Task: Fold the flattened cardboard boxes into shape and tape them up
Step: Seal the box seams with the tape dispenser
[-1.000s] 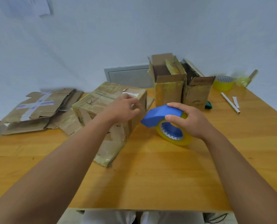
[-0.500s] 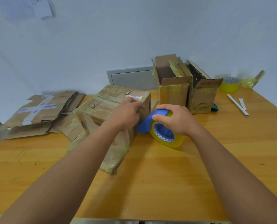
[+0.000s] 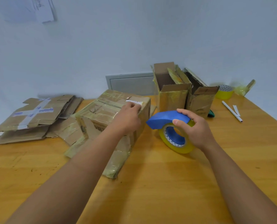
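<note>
A folded cardboard box sits on the wooden table a little left of centre, its top flaps closed and its sides patched with old yellowed tape. The left hand rests on the box's top right edge, fingers curled down onto the cardboard beside a small white label; whether they pinch a tape end there is too small to tell. Just right of the box, the right hand grasps a tape dispenser from above, fingers wrapped over its blue cover (the yellow roll stands on edge on the table beneath). The dispenser's blue nose points at the box and stands close to its right side without clearly touching it. On the far left lies a stack of flattened boxes, the top one crossed with white tape. Behind the dispenser two open boxes stand upright side by side, flaps raised, with something green half hidden at their right foot. Farther right are a spare yellow tape roll, a crumpled wad of tape and a white pen with its cap lying beside it. A grey panel is set into the wall behind.
</note>
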